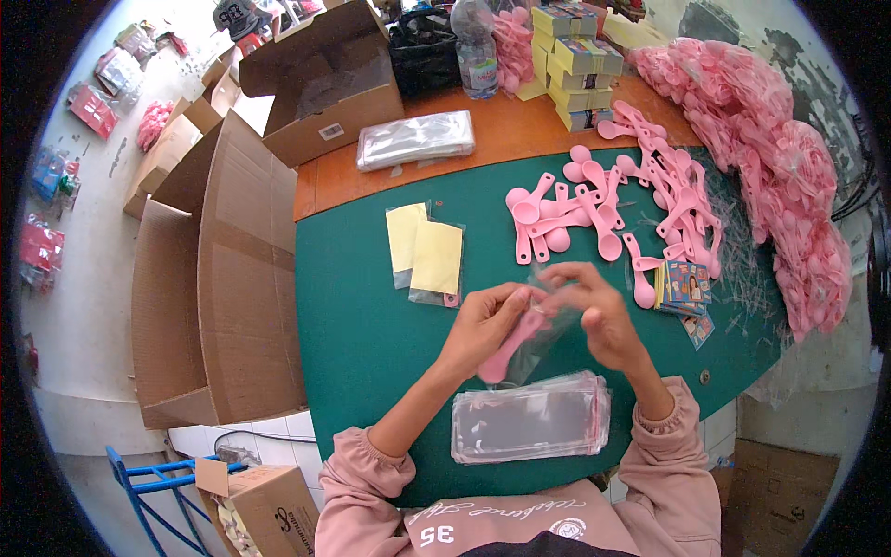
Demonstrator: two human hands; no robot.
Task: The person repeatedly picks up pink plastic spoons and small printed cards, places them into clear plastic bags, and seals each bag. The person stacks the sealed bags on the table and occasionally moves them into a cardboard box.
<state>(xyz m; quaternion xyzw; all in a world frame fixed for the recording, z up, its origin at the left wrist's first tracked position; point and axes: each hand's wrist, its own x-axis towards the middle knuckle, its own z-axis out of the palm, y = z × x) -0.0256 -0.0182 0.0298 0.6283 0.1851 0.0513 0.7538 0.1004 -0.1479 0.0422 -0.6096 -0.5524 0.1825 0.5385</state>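
My left hand [490, 320] is closed on a pink plastic spoon [509, 355] and a clear plastic bag [536, 347], pinched together near the thumb. The spoon slants down toward me, and the bag hangs beside it. My right hand [603, 320], slightly blurred, is at the bag's upper end with fingers stretched out and thumb apart. Just below both hands lies a stack of clear plastic bags [524, 422]. Beyond my left hand are two filled bags with pale yellow cards [436, 258]; a bit of pink shows at the corner of one.
Loose pink spoons [608, 243] are heaped at the far right, beside a stack of printed cards [682, 286]. Bagged pink spoons [780, 167] line the right edge. More clear bags [415, 141], card bundles [577, 70] and a bottle [478, 56] stand behind. Open cardboard boxes [246, 251] flank the table's left.
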